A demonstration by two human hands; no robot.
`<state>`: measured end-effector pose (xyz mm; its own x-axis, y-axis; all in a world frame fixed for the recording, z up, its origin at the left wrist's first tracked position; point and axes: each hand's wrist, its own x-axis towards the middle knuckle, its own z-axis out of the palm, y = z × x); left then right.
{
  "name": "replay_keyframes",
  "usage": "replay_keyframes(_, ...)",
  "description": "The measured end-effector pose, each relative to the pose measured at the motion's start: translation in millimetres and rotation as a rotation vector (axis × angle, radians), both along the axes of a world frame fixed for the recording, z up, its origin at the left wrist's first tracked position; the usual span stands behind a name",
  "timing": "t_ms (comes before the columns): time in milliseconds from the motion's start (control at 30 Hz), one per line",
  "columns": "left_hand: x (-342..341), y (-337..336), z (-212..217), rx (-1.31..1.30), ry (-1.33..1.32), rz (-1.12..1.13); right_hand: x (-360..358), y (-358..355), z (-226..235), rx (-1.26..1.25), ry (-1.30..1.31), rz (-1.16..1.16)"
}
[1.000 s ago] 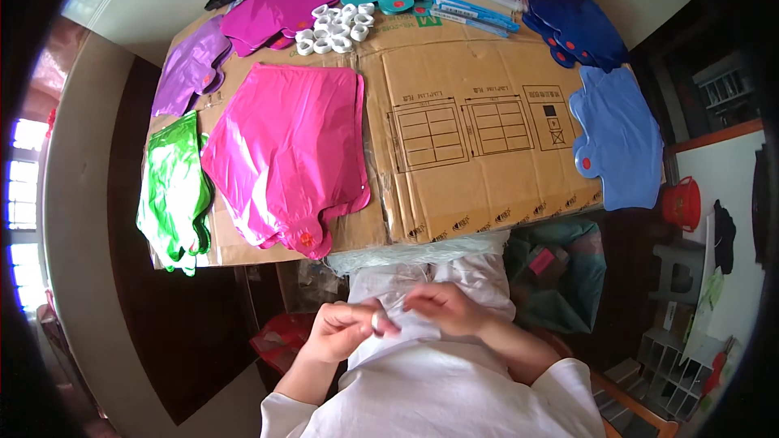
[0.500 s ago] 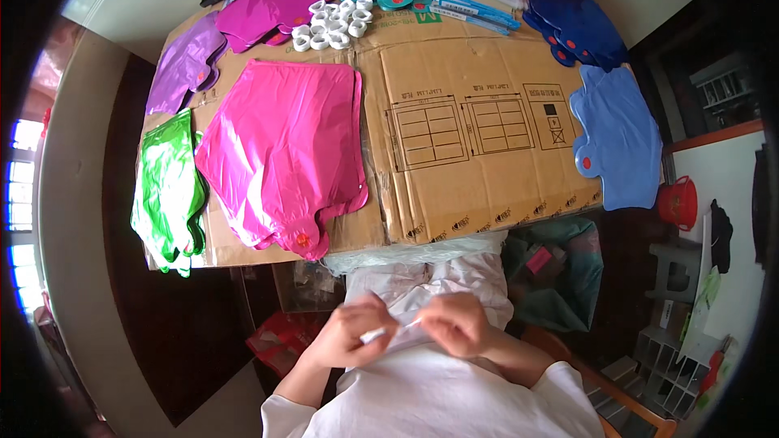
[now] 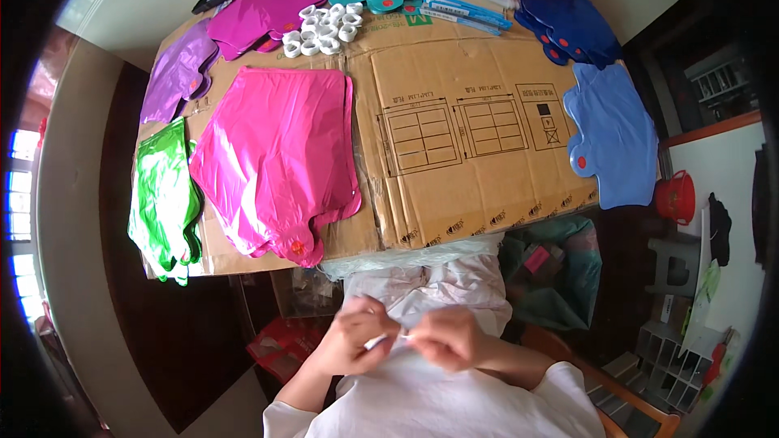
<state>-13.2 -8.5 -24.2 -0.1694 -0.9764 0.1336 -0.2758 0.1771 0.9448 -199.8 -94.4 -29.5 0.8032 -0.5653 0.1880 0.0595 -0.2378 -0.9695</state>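
- A small white piece (image 3: 405, 337) is sitting between the fingertips, in front of the white shirt (image 3: 422, 397); blur is hiding its exact form.
- It is looking light, thin and pliable, so it is probably bending easily and calling for a pinch near its ends; a hard pull could be straining it.
- The left hand (image 3: 361, 337) is curling inward, its grip apparently pinching one side of the piece.
- The right hand (image 3: 448, 339) is facing it closely, its grip seemingly closing on the other side.
- Beyond the lap (image 3: 389, 282), a pink foil stack (image 3: 280, 154) is lying on the cardboard-covered tabletop (image 3: 438, 65), probably slick and easily creased, best lifted by an edge.
- Farther back, ring-shaped white rolls (image 3: 328, 32) are clustering near magenta foil (image 3: 264, 12).
- Green foil (image 3: 165, 195) is lying leftward; light-blue foil (image 3: 615, 138) is lying rightward.
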Motion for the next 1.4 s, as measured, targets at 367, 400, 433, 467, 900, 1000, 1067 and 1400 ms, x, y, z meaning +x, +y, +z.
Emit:
replay_keyframes(367, -3.9, 9.2, -5.0, 0.136, 0.748, 0.049, 8.1, 3.9, -14.3, -0.029, 0.144, -0.001)
replay_keyframes(400, -2.4, 5.9, -1.6, 0.142, 0.43, 0.13, 8.2, 7.3, -11.7, -0.083, 0.082, 0.064)
replay_keyframes(433, -0.7, 0.9, 4.4, 0.145, 0.111, 0.208, 7.6, 9.0, -6.9, -0.136, 0.019, 0.129)
replay_keyframes(467, -1.2, -2.7, 9.0, 0.118, -0.219, 0.212, 7.0, 5.9, 3.0, -0.062, -0.053, 0.09)
replay_keyframes(900, -0.9, 1.4, 2.9, 0.059, 0.273, 0.069, 10.5, 6.2, -12.2, -0.075, -0.003, 0.031)
replay_keyframes(1000, 3.2, 0.0, 3.3, 0.038, -0.028, 0.032, 2.8, 3.6, 1.9, -0.081, -0.115, 0.077)
replay_keyframes(1067, 10.2, 5.7, 1.2, 0.108, 0.521, -0.209, 7.9, -1.8, -3.0, -0.096, 0.0, -0.008)
replay_keyframes(1400, 6.3, 10.7, 6.0, -0.002, 0.55, 0.002, 15.1, 3.4, -5.3, -0.21, -0.058, 0.082)
